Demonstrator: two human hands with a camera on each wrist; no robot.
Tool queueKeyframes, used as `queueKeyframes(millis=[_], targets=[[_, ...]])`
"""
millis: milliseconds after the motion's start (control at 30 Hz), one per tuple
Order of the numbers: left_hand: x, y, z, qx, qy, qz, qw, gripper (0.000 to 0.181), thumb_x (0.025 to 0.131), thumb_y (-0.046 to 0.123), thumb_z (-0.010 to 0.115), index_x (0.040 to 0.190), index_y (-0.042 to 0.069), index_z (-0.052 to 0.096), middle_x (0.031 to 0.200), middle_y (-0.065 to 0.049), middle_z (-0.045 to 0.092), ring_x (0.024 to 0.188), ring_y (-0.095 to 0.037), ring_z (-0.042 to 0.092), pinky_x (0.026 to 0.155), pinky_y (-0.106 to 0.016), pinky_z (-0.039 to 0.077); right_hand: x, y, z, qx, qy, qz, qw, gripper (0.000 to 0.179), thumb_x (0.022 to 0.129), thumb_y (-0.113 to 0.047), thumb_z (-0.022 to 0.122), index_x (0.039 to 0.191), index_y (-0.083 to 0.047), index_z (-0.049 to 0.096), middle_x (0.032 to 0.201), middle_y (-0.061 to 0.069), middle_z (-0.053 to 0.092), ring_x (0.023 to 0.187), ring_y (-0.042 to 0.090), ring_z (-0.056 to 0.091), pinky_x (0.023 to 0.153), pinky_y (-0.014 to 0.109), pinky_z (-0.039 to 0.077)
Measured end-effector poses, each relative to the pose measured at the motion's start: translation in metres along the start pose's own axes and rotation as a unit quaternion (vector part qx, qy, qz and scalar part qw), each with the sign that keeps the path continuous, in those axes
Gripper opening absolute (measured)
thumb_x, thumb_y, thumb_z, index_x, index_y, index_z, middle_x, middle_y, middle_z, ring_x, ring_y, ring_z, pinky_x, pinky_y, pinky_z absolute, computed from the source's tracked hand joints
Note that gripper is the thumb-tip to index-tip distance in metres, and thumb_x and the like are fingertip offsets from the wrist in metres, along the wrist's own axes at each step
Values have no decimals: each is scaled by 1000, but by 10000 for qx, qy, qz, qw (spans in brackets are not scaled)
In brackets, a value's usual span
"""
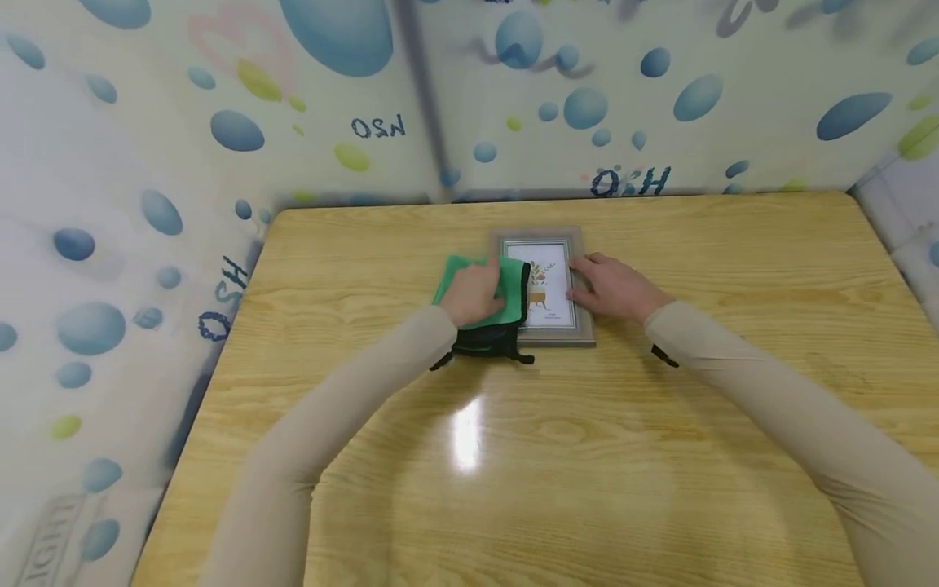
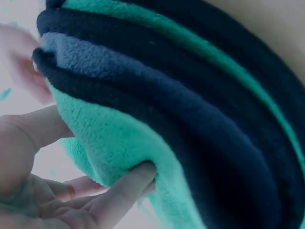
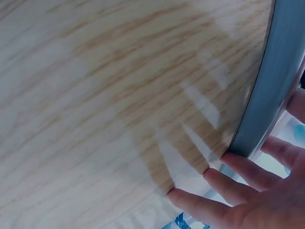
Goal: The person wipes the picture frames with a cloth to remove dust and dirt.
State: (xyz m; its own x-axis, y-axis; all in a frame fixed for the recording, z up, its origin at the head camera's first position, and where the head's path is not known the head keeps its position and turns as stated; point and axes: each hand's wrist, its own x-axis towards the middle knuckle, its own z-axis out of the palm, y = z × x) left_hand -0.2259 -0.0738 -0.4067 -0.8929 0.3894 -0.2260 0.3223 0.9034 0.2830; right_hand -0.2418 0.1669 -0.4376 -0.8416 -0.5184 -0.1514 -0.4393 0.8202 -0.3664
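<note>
A grey picture frame (image 1: 539, 233) lies flat on the table, its print showing a potted plant. My left hand (image 1: 473, 293) holds a folded green cloth (image 1: 516, 300) with black edging over the frame's left part, hiding that side. In the left wrist view, the thumb and fingers (image 2: 138, 177) pinch the cloth (image 2: 105, 124), whose layers show green and dark grey-blue. At the frame's right edge, my right hand (image 1: 616, 285) touches the border with its fingers spread. The right wrist view shows straight fingers (image 3: 200, 205) by the frame's side (image 3: 264, 86), some fingertips at the tabletop.
The wooden table (image 1: 557, 456) extends around the frame, with a bright light reflection in front of the cloth. A wall covering (image 1: 455, 106) with blue and green drops borders the table's back and left sides. A black strap (image 1: 664, 356) shows under the right sleeve.
</note>
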Motion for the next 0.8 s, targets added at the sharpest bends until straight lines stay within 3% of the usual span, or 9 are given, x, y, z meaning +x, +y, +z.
queueKeyframes(millis=[100, 167, 267, 400, 600, 800], targets=[[-22, 4, 7, -44, -34, 317, 9995, 36, 90, 12, 66, 114, -7, 47, 72, -7, 57, 61, -20, 57, 55, -31, 51, -1, 1, -2, -38, -39, -11, 10000, 55, 96, -23, 61, 140, 5, 42, 135, 34, 43, 121, 47, 46, 100, 54, 39], [-35, 7, 13, -84, 37, 482, 9988, 31, 89, 12, 67, 108, -5, 48, 69, -6, 55, 61, -19, 56, 53, -30, 50, -1, 3, -3, -54, -78, 35, 9999, 56, 97, -23, 60, 141, 4, 40, 137, 34, 42, 123, 47, 45, 101, 55, 38], [-51, 13, 21, -199, 130, 623, 9978, 30, 89, 13, 68, 104, -4, 48, 69, -6, 53, 62, -20, 56, 50, -28, 48, -2, 4, -3, -38, -99, 89, 9999, 56, 97, -24, 60, 142, 4, 40, 136, 33, 45, 122, 46, 47, 101, 54, 38], [-64, 20, 30, -147, 234, 669, 9974, 33, 90, 14, 70, 105, -5, 48, 76, -10, 56, 67, -22, 59, 50, -28, 48, -4, 3, -4, -42, -65, 42, 10000, 55, 97, -25, 60, 140, 5, 41, 124, 33, 54, 106, 42, 57, 92, 53, 45], [-66, 22, 34, -175, 556, 707, 9958, 28, 88, 10, 71, 100, -5, 50, 70, -9, 56, 60, -19, 58, 47, -27, 47, -3, 2, -2, -91, -32, 72, 9999, 55, 96, -26, 61, 139, 3, 43, 115, 30, 59, 87, 33, 60, 82, 50, 48], [-50, 11, 31, -286, 920, 589, 9936, 23, 88, 10, 69, 93, -5, 52, 67, -11, 58, 57, -23, 60, 48, -33, 50, -2, 4, 0, -104, -14, -21, 9999, 53, 96, -24, 61, 139, 4, 43, 115, 31, 59, 88, 34, 61, 82, 51, 48]])
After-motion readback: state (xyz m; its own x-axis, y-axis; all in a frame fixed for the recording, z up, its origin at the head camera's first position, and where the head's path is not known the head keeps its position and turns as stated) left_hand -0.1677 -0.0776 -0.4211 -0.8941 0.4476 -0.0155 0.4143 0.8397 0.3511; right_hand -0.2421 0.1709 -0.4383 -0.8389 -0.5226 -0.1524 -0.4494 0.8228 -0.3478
